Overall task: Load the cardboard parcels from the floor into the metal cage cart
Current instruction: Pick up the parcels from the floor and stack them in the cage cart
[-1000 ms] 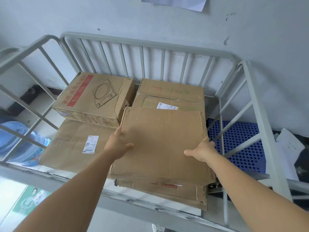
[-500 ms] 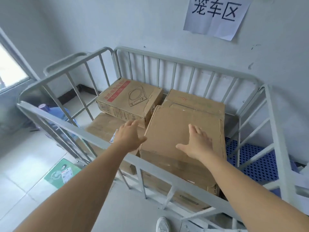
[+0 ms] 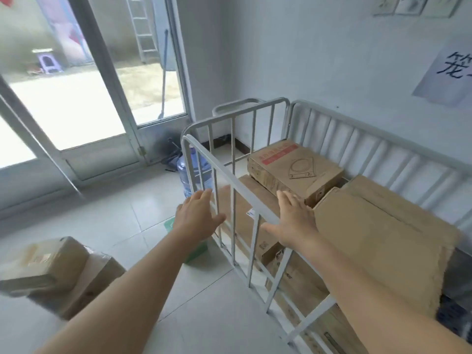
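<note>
Both hands, left (image 3: pixel 198 217) and right (image 3: pixel 293 221), hang empty with fingers spread, free for the parcels (image 3: pixel 55 270) waiting on the floor beside the part-loaded cage cart (image 3: pixel 231 182)

1. A big blue water bottle (image 3: pixel 190 172) stands on the floor, just beside the corner of the metal bars.
2. A glass door (image 3: pixel 76 98) fills the left side, and bright ground shows outside.
3. A ladder (image 3: pixel 143 29) leans on the wall outside.
4. A small purple stool (image 3: pixel 48 63) sits far out there.
5. A long stick (image 3: pixel 163 80) stands up by the door glass.
6. A white paper sign (image 3: pixel 445 75) with black writing hangs on the wall at the right.
7. A flat green thing (image 3: pixel 195 251) lies on the pale floor tiles (image 3: pixel 115 221).
</note>
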`<action>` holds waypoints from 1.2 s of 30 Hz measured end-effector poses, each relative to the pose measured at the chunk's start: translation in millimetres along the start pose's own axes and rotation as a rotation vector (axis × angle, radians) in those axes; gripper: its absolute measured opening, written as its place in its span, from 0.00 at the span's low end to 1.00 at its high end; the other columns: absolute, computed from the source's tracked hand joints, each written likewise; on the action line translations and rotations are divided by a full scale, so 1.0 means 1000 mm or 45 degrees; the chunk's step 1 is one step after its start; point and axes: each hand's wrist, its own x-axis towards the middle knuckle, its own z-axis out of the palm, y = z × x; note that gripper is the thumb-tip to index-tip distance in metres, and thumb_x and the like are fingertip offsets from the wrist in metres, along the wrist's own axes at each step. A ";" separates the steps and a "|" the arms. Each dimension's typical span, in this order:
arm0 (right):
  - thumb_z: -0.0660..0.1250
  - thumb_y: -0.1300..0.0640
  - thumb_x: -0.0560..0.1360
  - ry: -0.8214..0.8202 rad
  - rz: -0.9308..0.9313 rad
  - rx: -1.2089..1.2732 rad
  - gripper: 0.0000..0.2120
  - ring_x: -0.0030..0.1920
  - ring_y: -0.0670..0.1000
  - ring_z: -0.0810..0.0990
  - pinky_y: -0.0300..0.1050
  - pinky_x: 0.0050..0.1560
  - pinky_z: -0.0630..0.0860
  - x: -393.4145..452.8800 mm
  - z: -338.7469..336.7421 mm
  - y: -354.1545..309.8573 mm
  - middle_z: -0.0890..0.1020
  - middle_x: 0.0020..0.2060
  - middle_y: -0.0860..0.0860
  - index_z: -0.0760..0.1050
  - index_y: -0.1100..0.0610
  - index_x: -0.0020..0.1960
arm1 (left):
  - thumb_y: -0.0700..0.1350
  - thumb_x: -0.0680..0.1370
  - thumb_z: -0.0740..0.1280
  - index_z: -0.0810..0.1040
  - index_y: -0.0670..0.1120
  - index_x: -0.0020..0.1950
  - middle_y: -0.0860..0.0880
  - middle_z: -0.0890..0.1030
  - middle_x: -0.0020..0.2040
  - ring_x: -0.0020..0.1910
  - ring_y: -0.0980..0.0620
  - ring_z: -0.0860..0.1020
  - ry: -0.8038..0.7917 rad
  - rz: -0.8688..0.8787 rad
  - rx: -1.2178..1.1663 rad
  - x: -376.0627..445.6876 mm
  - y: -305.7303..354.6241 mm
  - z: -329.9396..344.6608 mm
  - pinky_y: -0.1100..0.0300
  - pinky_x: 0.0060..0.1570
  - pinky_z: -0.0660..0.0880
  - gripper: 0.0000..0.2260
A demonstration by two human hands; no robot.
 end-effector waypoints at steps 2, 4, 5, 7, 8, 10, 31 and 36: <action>0.65 0.38 0.74 -0.037 -0.118 -0.005 0.45 0.78 0.53 0.48 0.55 0.76 0.49 0.001 0.009 -0.024 0.50 0.79 0.50 0.45 0.54 0.79 | 0.56 0.77 0.67 0.56 0.48 0.79 0.48 0.62 0.77 0.74 0.45 0.63 0.032 -0.119 -0.021 -0.024 -0.021 -0.008 0.47 0.72 0.61 0.34; 0.65 0.39 0.74 -0.064 -0.250 -0.029 0.44 0.78 0.53 0.49 0.55 0.76 0.50 -0.001 0.018 -0.046 0.51 0.78 0.50 0.46 0.54 0.79 | 0.56 0.78 0.66 0.55 0.47 0.79 0.47 0.61 0.77 0.75 0.45 0.62 0.066 -0.251 -0.024 -0.049 -0.040 -0.012 0.47 0.72 0.60 0.34; 0.66 0.39 0.74 -0.091 -0.312 -0.039 0.44 0.78 0.53 0.49 0.55 0.75 0.50 -0.003 0.023 -0.056 0.51 0.78 0.51 0.46 0.55 0.79 | 0.56 0.78 0.66 0.55 0.47 0.79 0.47 0.61 0.78 0.75 0.45 0.62 0.085 -0.321 -0.022 -0.063 -0.048 -0.013 0.47 0.72 0.60 0.34; 0.66 0.39 0.74 -0.156 -0.425 -0.055 0.45 0.78 0.53 0.48 0.54 0.75 0.49 -0.010 0.034 -0.074 0.50 0.79 0.51 0.45 0.55 0.79 | 0.57 0.78 0.65 0.55 0.48 0.79 0.48 0.60 0.78 0.75 0.45 0.62 0.128 -0.468 -0.024 -0.093 -0.060 -0.013 0.48 0.72 0.61 0.35; 0.66 0.39 0.74 -0.179 -0.483 -0.068 0.45 0.78 0.53 0.48 0.54 0.76 0.49 -0.015 0.041 -0.081 0.50 0.79 0.50 0.45 0.55 0.79 | 0.57 0.78 0.65 0.55 0.48 0.79 0.48 0.60 0.78 0.75 0.45 0.62 0.146 -0.545 -0.030 -0.109 -0.065 -0.012 0.48 0.71 0.62 0.35; 0.66 0.38 0.74 -0.227 -0.604 -0.089 0.45 0.78 0.52 0.49 0.54 0.76 0.50 -0.026 0.052 -0.093 0.51 0.79 0.50 0.46 0.55 0.79 | 0.57 0.78 0.66 0.57 0.48 0.79 0.48 0.62 0.77 0.74 0.45 0.63 0.182 -0.691 -0.067 -0.143 -0.070 -0.007 0.47 0.71 0.64 0.34; 0.64 0.40 0.76 -0.808 -1.644 -0.295 0.40 0.77 0.54 0.55 0.53 0.73 0.56 -0.301 0.181 -0.196 0.55 0.78 0.52 0.49 0.55 0.79 | 0.56 0.79 0.62 0.55 0.46 0.79 0.46 0.59 0.78 0.75 0.45 0.61 0.518 -2.022 -0.445 -0.559 -0.050 0.097 0.50 0.71 0.62 0.32; 0.63 0.41 0.77 -0.955 -1.760 -0.335 0.39 0.76 0.56 0.58 0.52 0.72 0.58 -0.390 0.216 -0.194 0.57 0.77 0.52 0.49 0.56 0.79 | 0.56 0.79 0.62 0.53 0.46 0.80 0.46 0.58 0.78 0.75 0.45 0.60 0.630 -2.285 -0.670 -0.647 -0.030 0.146 0.49 0.72 0.62 0.33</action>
